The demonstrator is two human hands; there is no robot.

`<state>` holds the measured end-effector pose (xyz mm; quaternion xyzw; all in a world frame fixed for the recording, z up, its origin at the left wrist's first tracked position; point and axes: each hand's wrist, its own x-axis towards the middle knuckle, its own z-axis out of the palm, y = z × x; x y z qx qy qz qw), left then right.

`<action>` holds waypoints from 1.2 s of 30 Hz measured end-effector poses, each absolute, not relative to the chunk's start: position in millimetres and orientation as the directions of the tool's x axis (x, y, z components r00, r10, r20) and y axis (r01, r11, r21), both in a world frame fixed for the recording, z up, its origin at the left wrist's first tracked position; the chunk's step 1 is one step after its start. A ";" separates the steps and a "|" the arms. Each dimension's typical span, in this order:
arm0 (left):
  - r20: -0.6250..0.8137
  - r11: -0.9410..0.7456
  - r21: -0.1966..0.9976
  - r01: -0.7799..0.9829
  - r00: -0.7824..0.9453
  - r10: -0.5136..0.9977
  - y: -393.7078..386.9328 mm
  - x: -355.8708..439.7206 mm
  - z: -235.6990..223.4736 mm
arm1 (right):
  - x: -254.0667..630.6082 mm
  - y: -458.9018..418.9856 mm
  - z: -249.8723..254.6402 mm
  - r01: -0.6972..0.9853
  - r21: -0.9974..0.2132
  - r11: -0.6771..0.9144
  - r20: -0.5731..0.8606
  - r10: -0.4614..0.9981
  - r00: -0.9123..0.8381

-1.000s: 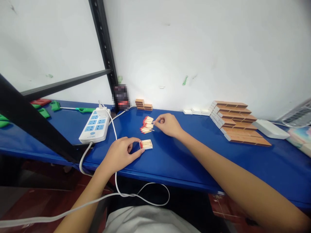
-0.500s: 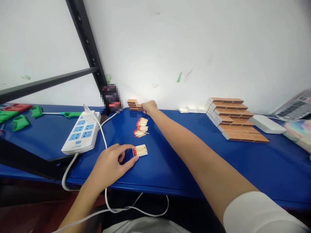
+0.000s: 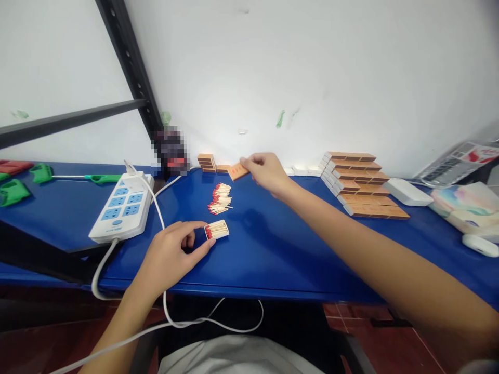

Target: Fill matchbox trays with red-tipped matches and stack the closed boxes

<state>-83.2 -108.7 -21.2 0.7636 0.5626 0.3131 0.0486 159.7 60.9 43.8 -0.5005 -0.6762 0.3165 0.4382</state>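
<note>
Between thumb and fingers, my left hand (image 3: 173,254) grips the left end of a white matchbox tray (image 3: 223,236) filled with red-tipped matches, resting on the blue table. My right hand (image 3: 267,174) pinches an orange matchbox sleeve (image 3: 237,171) by its right end, held above the table near the wall. Loose matches (image 3: 220,200) lie in a pile just beyond the tray. Behind them, against the wall, is a small stack of orange matchbox sleeves (image 3: 206,162), with another orange sleeve (image 3: 223,169) flat beside it.
White trays (image 3: 306,171) line the wall, left of a stepped stack of matchboxes (image 3: 358,182). A white power strip (image 3: 127,208) with cables stands at left, near a black metal frame (image 3: 134,67) and green lighters (image 3: 103,178). A white box (image 3: 407,192) and tissue pack (image 3: 463,208) are at right.
My right hand has lifted an orange matchbox sleeve off the small stack by the wall and moved it right and nearer. My left hand stays on the tray. The view has shifted slightly.
</note>
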 end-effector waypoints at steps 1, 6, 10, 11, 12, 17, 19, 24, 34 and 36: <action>0.439 -0.362 0.434 0.825 0.158 0.884 -108.8 -82.5 -20.8 | 170.7 41.8 39.3 0.376 -0.865 0.332 0.272 0.940 -0.204; 0.506 -0.368 0.447 0.815 0.109 0.855 -109.7 -79.5 -19.3 | 196.6 -24.5 7.5 0.298 -0.920 0.253 0.129 0.917 -0.377; 0.522 -0.366 0.425 0.828 0.106 0.847 -110.6 -78.6 -18.6 | 193.1 -30.1 -2.1 0.258 -0.937 0.237 0.116 0.905 -0.410; 0.520 -0.364 0.424 0.829 0.106 0.848 -110.8 -78.6 -18.5 | 191.8 -28.4 -2.0 0.255 -0.937 0.241 0.121 0.904 -0.410; 0.520 -0.361 0.425 0.830 0.103 0.848 -110.9 -78.6 -18.4 | 190.7 -26.7 -1.5 0.255 -0.936 0.241 0.122 0.904 -0.409; 0.519 -0.355 0.423 0.834 0.098 0.849 -111.0 -78.9 -18.6 | 188.4 -24.9 -2.2 0.256 -0.940 0.225 0.093 0.892 -0.442; 0.522 -0.361 0.416 0.834 0.107 0.846 -110.9 -79.3 -18.7 | 187.9 -25.9 -4.3 0.248 -0.945 0.213 0.085 0.893 -0.443; 0.529 -0.383 0.414 0.826 0.124 0.840 -111.7 -80.2 -19.5 | 186.6 -25.8 -7.4 0.226 -0.952 0.209 0.091 0.893 -0.441; 0.541 -0.431 0.426 0.795 0.158 0.826 -110.5 -81.5 -22.2 | 183.2 -26.7 -9.7 0.188 -0.958 0.218 0.114 0.888 -0.446; 0.540 -0.434 0.426 0.794 0.162 0.826 -110.3 -81.4 -21.7 | 181.9 -28.2 -9.0 0.180 -0.957 0.228 0.122 0.878 -0.464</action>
